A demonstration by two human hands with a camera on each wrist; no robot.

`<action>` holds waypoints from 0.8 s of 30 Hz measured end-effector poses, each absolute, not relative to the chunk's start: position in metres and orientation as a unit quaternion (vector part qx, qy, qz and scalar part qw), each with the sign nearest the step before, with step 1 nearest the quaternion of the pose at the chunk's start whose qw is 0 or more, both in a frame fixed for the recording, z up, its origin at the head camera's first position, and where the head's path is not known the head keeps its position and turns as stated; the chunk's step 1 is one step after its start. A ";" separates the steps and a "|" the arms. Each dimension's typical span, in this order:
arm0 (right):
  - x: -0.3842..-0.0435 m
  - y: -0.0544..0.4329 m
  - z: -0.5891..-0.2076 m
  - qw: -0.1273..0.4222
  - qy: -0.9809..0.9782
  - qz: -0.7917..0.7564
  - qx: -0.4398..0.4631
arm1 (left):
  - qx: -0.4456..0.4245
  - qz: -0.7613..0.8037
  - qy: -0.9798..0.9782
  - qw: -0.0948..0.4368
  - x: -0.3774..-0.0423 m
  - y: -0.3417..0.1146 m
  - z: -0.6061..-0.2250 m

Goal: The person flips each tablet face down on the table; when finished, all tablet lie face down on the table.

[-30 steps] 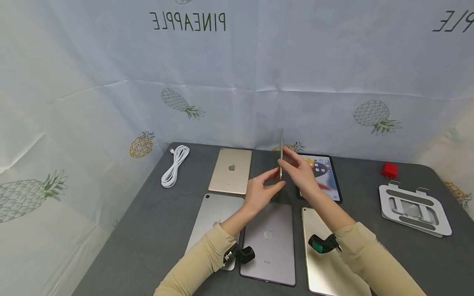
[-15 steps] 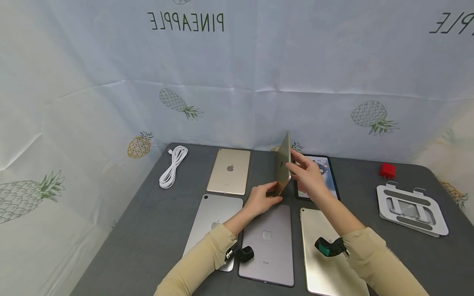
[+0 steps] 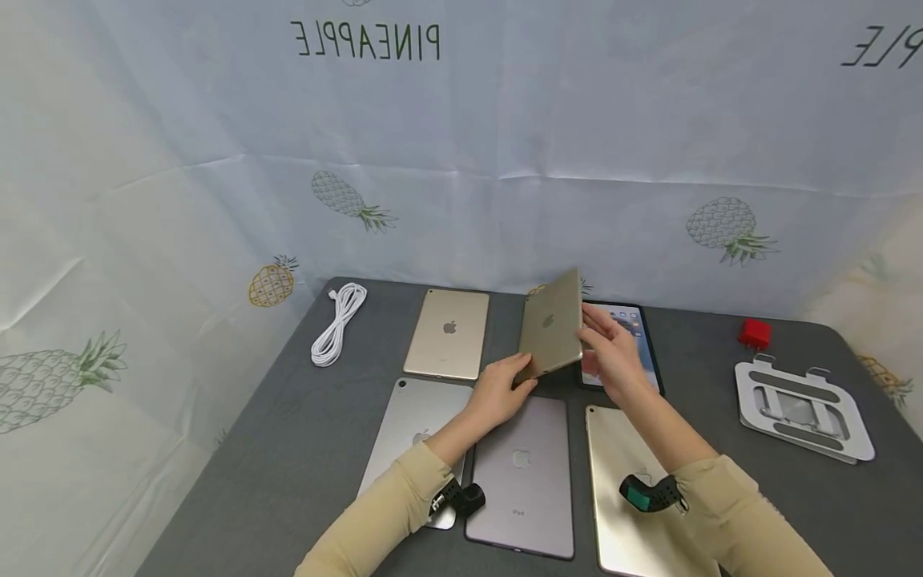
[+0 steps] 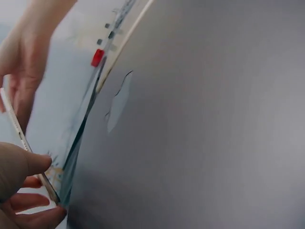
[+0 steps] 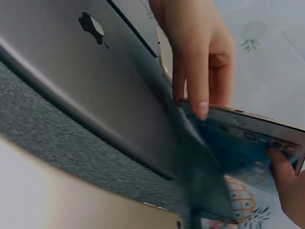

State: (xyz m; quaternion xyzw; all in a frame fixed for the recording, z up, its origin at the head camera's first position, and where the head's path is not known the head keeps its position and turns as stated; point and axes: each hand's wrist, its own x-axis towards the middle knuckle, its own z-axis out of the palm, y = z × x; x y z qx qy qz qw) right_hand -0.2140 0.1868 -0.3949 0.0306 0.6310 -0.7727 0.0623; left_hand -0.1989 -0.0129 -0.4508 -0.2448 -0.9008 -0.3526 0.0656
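Both hands hold a gold tablet [image 3: 550, 324] tilted above the back middle of the table, its gold back with the apple logo facing up and left. My left hand [image 3: 497, 390] pinches its near lower-left corner between thumb and fingers. On the right edge, my right hand [image 3: 613, 350] grips with the thumb on the screen side, as the right wrist view shows. Lit icons show on the tablet's screen [image 5: 238, 148] there. Under the left wrist lies a dark grey tablet [image 3: 521, 489], back up. A tablet with a lit screen [image 3: 638, 340] lies behind the right hand, partly hidden.
Around them on the grey table [image 3: 303, 449] lie another gold tablet [image 3: 447, 340], a silver tablet [image 3: 404, 433] and a large gold tablet [image 3: 623, 513]. A coiled white cable [image 3: 337, 324] is at left. A red charger plug [image 3: 755, 332] and folded white stand [image 3: 804, 413] are at right.
The held tablet has turned from edge-on to tilted, showing its gold back, and has come down slightly. The right hand has moved right and lower; the left hand moved slightly lower.
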 end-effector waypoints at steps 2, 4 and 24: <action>-0.215 0.187 -0.401 0.063 0.598 -0.798 0.027 | -0.241 -0.365 -0.897 0.064 -0.199 -0.017 -0.451; -0.216 0.186 -0.406 0.060 0.580 -0.812 0.024 | -0.235 -0.371 -0.896 0.061 -0.200 -0.022 -0.452; -0.215 0.181 -0.440 0.071 0.802 -0.593 -0.009 | -0.201 -0.352 -0.909 0.096 -0.207 -0.047 -0.457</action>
